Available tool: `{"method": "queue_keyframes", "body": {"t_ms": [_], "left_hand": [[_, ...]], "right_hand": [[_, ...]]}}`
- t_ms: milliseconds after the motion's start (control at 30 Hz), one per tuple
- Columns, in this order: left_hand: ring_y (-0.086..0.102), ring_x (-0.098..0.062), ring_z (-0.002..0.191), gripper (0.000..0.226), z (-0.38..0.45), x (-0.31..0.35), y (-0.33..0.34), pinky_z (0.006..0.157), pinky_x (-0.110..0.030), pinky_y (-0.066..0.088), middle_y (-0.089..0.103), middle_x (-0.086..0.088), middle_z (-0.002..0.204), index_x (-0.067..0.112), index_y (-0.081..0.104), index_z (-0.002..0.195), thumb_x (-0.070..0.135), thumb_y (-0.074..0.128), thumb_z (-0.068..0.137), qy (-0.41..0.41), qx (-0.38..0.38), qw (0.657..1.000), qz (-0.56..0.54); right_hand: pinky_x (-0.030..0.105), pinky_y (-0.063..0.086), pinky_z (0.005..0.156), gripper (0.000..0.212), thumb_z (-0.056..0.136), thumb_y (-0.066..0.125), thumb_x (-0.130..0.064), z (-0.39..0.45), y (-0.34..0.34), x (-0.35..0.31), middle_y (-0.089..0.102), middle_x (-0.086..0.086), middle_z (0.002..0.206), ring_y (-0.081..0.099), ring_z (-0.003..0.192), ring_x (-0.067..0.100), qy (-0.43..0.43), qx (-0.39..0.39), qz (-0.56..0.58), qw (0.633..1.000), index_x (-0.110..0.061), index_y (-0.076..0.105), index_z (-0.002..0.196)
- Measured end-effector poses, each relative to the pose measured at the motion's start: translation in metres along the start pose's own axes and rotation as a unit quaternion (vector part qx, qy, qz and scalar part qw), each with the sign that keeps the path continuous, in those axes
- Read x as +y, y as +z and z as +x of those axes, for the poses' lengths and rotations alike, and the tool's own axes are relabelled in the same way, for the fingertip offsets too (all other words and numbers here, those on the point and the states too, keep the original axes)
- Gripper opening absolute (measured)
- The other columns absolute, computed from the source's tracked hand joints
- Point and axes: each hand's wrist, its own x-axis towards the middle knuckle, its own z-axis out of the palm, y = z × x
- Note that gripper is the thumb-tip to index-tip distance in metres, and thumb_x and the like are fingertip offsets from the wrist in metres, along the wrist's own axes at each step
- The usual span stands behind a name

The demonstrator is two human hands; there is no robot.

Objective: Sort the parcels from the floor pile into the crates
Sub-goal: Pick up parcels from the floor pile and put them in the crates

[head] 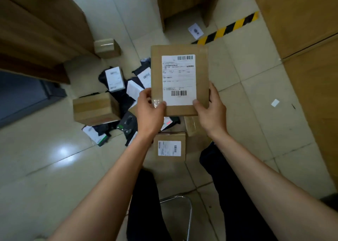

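A flat brown parcel sits at the centre of view, lifted above the floor, its white shipping label facing up with a barcode at the top and another near the bottom. The left hand grips its bottom-left corner, thumb pressed on the taped face beside the label. The right hand grips the bottom-right corner, thumb on the label's lower edge, fingers curled behind the side.

Below the parcel, toward 9 o'clock, lies the floor pile: black bags with white labels, a large brown box and smaller packets, jumbled and overlapping. A small box stands apart at 10 o'clock. At 6 o'clock, between the forearms, a labelled box rests on the tiles. A yellow-and-black striped tape crosses the floor at 1 o'clock. Tall cardboard walls rise at 2 o'clock and at 10 o'clock.
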Motion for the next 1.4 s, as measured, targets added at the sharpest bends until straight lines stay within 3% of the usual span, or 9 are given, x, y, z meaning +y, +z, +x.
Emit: {"method": "queue_keyframes", "body": {"t_ms": [133,233,433,567,667,800,900,1233,1400], "left_hand": [[0.059,0.008,0.103,0.049,-0.037,0.014,-0.095,0.086,-0.019,0.052,0.061,0.017,0.115,0.028,0.051,0.129,0.011,0.073,0.088,0.005,0.037,0.999,-0.027],[0.056,0.009,0.098,0.051,-0.055,0.018,-0.175,0.075,-0.010,0.049,0.058,0.021,0.110,0.023,0.051,0.132,0.011,0.075,0.089,0.011,0.062,0.997,-0.035],[0.061,-0.009,0.109,0.058,-0.094,0.019,-0.332,0.095,-0.036,0.056,0.062,0.010,0.119,0.026,0.048,0.139,0.017,0.075,0.089,0.061,0.117,0.991,-0.034],[0.056,0.006,0.104,0.058,-0.126,0.015,-0.397,0.082,-0.004,0.047,0.059,0.011,0.124,0.023,0.045,0.145,0.016,0.070,0.093,0.073,0.152,0.985,-0.042],[0.055,0.006,0.105,0.058,-0.145,0.011,-0.426,0.078,-0.001,0.045,0.057,0.012,0.130,0.023,0.043,0.148,0.017,0.068,0.096,0.081,0.177,0.980,-0.050],[0.055,-0.003,0.112,0.059,-0.166,0.006,-0.448,0.099,-0.028,0.051,0.057,0.009,0.138,0.025,0.044,0.148,0.019,0.068,0.095,0.091,0.215,0.971,-0.054],[0.056,-0.006,0.116,0.059,-0.183,0.006,-0.454,0.103,-0.033,0.050,0.056,0.009,0.138,0.024,0.045,0.148,0.020,0.068,0.095,0.092,0.246,0.963,-0.059],[0.052,-0.011,0.123,0.060,-0.252,-0.009,-0.441,0.110,-0.038,0.045,0.053,0.008,0.143,0.028,0.045,0.149,0.021,0.068,0.094,0.073,0.340,0.936,-0.058],[0.049,-0.009,0.127,0.055,-0.275,-0.036,-0.454,0.113,-0.028,0.037,0.052,0.005,0.140,0.021,0.051,0.148,0.018,0.067,0.095,0.055,0.350,0.933,-0.066]], "right_hand": [[0.037,0.048,0.110,0.077,0.092,0.068,-0.027,-0.055,0.026,-0.080,0.052,-0.010,0.149,0.053,0.131,0.008,-0.053,-0.036,-0.064,0.996,-0.031,0.029,0.158],[0.043,0.052,0.104,0.078,0.089,0.067,-0.037,-0.090,0.052,-0.134,0.056,-0.015,0.143,0.056,0.127,0.010,-0.104,-0.087,-0.101,0.986,-0.040,0.028,0.156],[0.035,0.048,0.108,0.074,0.094,0.067,-0.027,-0.178,0.130,-0.232,0.056,-0.019,0.141,0.054,0.127,0.004,-0.187,-0.130,-0.110,0.968,-0.031,0.030,0.158],[0.022,0.046,0.102,0.072,0.097,0.064,-0.024,-0.226,0.172,-0.270,0.046,-0.025,0.135,0.050,0.121,-0.002,-0.211,-0.134,-0.098,0.963,-0.030,0.028,0.159],[0.023,0.043,0.102,0.073,0.097,0.064,-0.028,-0.253,0.187,-0.289,0.043,-0.024,0.135,0.046,0.123,0.001,-0.230,-0.131,-0.112,0.958,-0.034,0.026,0.159],[0.038,0.046,0.110,0.071,0.098,0.062,-0.031,-0.279,0.196,-0.306,0.046,-0.016,0.148,0.047,0.130,0.008,-0.265,-0.138,-0.134,0.945,-0.035,0.025,0.158],[0.046,0.045,0.111,0.068,0.099,0.061,-0.031,-0.296,0.197,-0.315,0.048,-0.009,0.151,0.048,0.133,0.016,-0.296,-0.146,-0.150,0.932,-0.034,0.027,0.158],[0.048,0.040,0.115,0.066,0.098,0.063,-0.028,-0.329,0.175,-0.312,0.044,-0.005,0.156,0.045,0.140,0.017,-0.384,-0.224,-0.161,0.881,-0.028,0.032,0.157],[0.053,0.041,0.114,0.068,0.098,0.062,-0.033,-0.350,0.199,-0.308,0.038,-0.003,0.160,0.041,0.143,0.020,-0.398,-0.260,-0.197,0.858,-0.030,0.028,0.157]]}}
